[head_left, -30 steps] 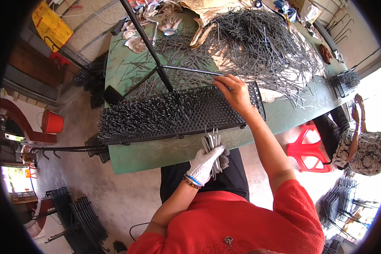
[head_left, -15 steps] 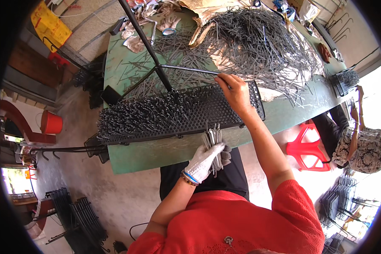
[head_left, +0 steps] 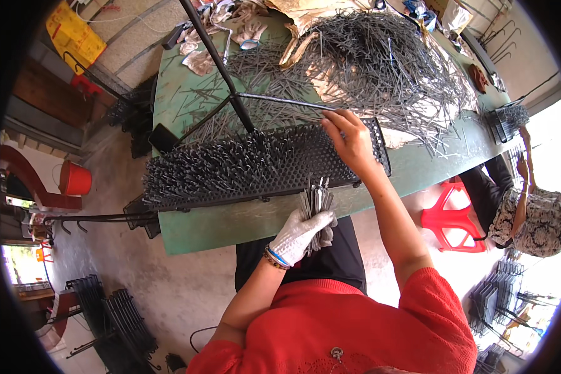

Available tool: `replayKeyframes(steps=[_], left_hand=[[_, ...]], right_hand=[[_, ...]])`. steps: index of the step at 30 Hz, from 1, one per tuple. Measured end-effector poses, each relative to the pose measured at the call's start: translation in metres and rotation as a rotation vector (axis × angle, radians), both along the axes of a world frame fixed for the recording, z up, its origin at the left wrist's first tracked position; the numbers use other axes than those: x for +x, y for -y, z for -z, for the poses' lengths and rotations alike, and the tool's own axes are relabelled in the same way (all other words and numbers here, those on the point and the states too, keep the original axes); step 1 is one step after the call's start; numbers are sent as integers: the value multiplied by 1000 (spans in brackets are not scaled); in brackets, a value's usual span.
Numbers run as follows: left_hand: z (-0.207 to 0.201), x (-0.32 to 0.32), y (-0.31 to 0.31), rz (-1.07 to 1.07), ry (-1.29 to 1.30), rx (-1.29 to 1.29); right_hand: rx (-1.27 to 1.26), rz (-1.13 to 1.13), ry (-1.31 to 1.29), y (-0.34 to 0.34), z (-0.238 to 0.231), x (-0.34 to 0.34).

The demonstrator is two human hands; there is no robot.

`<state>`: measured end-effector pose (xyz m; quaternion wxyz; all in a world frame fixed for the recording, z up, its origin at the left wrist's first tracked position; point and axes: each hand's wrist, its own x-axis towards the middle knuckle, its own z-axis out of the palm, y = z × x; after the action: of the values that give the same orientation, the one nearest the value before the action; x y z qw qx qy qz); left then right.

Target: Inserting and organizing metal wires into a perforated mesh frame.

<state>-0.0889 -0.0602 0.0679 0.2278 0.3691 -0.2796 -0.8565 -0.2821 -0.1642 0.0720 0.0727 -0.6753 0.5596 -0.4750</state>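
Observation:
A long black perforated rack [head_left: 318,163] lies along the table's near edge, its left and middle holes packed with upright grey metal pins [head_left: 206,165]. From it rises a black post [head_left: 213,56] with a slanting brace bar [head_left: 287,101] running right. My bare right hand [head_left: 353,144] is at the bar's right end, fingers over it and thumb below; the closed fingers partly hide the contact. Below the rack's front edge, my left hand [head_left: 303,232] in a white glove is closed round a bundle of thin metal pins [head_left: 318,198], tips pointing up.
Behind the rack, a large heap of loose pins [head_left: 380,56] spreads over the green table [head_left: 187,234]. Crumpled gloves [head_left: 249,31] lie at the far left. A person in patterned clothing [head_left: 530,218] is at right, near a red stool [head_left: 455,218]. Black racks [head_left: 128,324] stand on the floor.
My right hand has shifted slightly right, and the post and brace bar have tipped a little the same way. My left hand has turned the pin bundle slightly.

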Motion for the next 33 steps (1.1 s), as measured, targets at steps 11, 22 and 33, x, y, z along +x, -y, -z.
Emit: replayKeyframes(steps=[11,22,33], left_hand=[[-7,-9,8,70,64,-148],[5,-18,12,-49,-8,85],[5,-16,6,-104,-89,156]], right_hand=[[652,-485,582,-51,-21,-2],[0,123,315,0,-19,-21],[-249,174,17,15,-3,-22]])
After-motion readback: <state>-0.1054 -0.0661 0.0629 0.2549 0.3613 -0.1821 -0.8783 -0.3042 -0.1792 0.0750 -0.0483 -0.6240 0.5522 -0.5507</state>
